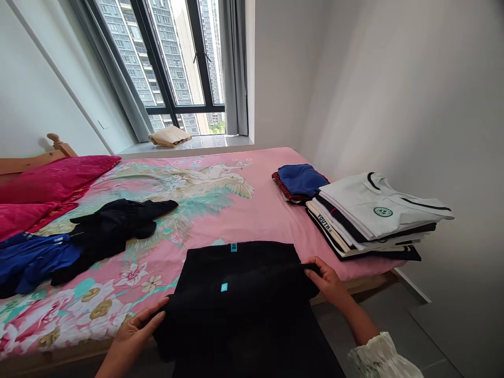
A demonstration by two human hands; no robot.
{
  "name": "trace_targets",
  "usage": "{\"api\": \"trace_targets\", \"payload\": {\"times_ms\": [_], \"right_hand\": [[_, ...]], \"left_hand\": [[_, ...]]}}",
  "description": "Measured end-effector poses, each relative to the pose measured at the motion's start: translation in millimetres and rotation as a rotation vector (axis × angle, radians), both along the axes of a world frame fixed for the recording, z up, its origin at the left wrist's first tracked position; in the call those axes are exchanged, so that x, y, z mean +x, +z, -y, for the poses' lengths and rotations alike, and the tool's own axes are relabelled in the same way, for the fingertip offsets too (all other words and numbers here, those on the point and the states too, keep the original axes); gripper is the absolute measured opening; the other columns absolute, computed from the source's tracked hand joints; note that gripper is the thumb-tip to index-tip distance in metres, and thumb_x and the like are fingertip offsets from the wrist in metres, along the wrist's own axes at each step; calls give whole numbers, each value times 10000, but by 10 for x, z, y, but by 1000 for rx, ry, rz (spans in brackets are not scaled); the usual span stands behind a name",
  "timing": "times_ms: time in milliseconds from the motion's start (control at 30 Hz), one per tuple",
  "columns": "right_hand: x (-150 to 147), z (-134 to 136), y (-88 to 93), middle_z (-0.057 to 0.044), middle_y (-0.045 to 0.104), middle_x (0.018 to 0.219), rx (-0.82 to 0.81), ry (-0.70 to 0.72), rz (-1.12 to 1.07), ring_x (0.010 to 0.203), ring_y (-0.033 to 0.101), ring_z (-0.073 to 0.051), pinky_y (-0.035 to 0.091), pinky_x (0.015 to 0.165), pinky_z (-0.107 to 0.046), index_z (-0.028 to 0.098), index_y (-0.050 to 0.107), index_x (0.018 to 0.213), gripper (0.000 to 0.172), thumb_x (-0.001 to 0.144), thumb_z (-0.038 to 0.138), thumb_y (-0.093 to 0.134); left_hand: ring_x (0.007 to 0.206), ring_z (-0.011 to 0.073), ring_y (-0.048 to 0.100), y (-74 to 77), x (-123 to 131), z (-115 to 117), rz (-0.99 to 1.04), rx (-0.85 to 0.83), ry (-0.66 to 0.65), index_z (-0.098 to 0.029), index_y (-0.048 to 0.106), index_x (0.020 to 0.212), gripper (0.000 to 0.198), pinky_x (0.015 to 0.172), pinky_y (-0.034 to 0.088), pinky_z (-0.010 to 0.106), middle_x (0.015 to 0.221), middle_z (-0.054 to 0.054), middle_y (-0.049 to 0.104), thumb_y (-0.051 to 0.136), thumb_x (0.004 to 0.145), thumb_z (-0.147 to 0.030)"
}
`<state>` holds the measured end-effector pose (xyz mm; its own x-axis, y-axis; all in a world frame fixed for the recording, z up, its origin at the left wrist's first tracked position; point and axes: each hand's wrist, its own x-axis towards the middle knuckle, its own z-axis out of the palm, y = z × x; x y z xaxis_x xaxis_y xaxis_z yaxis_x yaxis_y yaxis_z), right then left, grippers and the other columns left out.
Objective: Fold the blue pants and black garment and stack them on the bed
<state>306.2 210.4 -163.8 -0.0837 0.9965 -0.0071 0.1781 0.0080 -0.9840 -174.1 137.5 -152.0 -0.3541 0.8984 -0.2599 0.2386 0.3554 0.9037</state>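
A black shirt point(244, 310) with small light-blue patches of print spans the near edge of the bed, its far part lying on the sheet and its near part hanging toward me. My left hand point(134, 328) pinches its left side between thumb and fingers. On the right, my right hand point(326, 281) grips the opposite side, so the cloth is stretched between both hands. The patch nearest the far edge shows letters; the other is too small to read. The lower end of the shirt runs out of view.
Folded shirts point(378, 210) are stacked at the right edge of the bed, beside a smaller pile topped with blue cloth point(303, 179). Crumpled black clothing point(114, 226) and a blue garment point(35, 260) lie left. Red pillows point(59, 178) rest near the headboard; folded beige cloth point(170, 136) sits on the windowsill.
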Motion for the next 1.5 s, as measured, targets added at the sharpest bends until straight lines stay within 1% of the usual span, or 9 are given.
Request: {"api": "trace_targets", "payload": {"times_ms": [167, 333, 500, 667, 967, 1100, 1200, 1400, 1500], "right_hand": [[-80, -104, -54, 34, 563, 741, 7, -106, -83, 656, 524, -136, 445, 598, -247, 229, 526, 967, 289, 803, 463, 571], [-174, -526, -212, -5, 660, 804, 23, -205, -9, 724, 609, -186, 500, 685, -309, 213, 563, 1011, 373, 786, 510, 538], [-294, -980, -513, -69, 684, 858, 27, -336, 162, 842, 636, -245, 494, 783, -362, 183, 603, 915, 353, 709, 469, 587], [-299, -1095, -701, -89, 691, 905, 23, -369, 269, 896, 640, -260, 487, 808, -369, 185, 610, 948, 371, 723, 477, 567], [-309, -1108, -764, -106, 664, 1044, 8, -368, 448, 993, 617, -264, 462, 847, -378, 195, 570, 1084, 442, 792, 515, 482], [-364, -1065, -776, -116, 659, 1041, -5, -382, 509, 965, 621, -278, 460, 831, -394, 191, 553, 1113, 461, 816, 526, 443], [-382, -1042, -775, -115, 651, 1078, -15, -386, 555, 980, 620, -265, 464, 825, -370, 191, 539, 1145, 474, 834, 527, 416], [-408, -1029, -778, -117, 647, 1119, -52, -377, 680, 998, 623, -272, 472, 801, -368, 189, 498, 1213, 515, 857, 537, 366], [-418, -1025, -777, -109, 660, 1085, -30, -378, 692, 966, 635, -262, 475, 781, -353, 187, 505, 1191, 494, 863, 526, 360]], "left_hand": [[968, 264, 625, 214, -55, -176, -419, 173, -161, -250, 715, 741, 471, 854, 509, 316, 918, 31, 712, 633, 578, -685], [806, 207, 621, 425, -17, -789, -424, 150, -213, -203, 667, 778, 459, 720, 485, 268, 802, 14, 692, 562, 700, -643], [742, 220, 637, 41, 65, -1516, -357, 77, -96, -166, 679, 773, 498, 654, 471, 277, 713, 29, 695, 599, 620, -632], [782, 269, 662, -345, 31, -1733, -400, 26, -27, -175, 701, 745, 437, 677, 474, 317, 680, 46, 707, 620, 611, -583], [856, 222, 666, -401, -29, -1833, -494, 75, -101, -200, 682, 874, 426, 751, 485, 283, 843, 22, 732, 489, 755, -561], [800, 262, 667, -442, 42, -1894, -614, 35, -94, -189, 686, 801, 382, 741, 493, 355, 796, 66, 722, 488, 759, -513], [992, 296, 614, -313, 208, -1884, -732, 120, -63, -143, 638, 1016, 492, 886, 446, 444, 1012, 137, 685, 323, 854, -485], [1243, 199, 450, 106, 887, -1876, -820, 319, -610, -293, 600, 1146, 374, 1089, 262, 353, 1290, 10, 575, 500, 823, -450], [1162, 272, 513, 217, 1149, -1971, -840, 238, -797, -266, 626, 1116, 416, 1049, 279, 453, 1181, 55, 635, 619, 720, -394]]}}
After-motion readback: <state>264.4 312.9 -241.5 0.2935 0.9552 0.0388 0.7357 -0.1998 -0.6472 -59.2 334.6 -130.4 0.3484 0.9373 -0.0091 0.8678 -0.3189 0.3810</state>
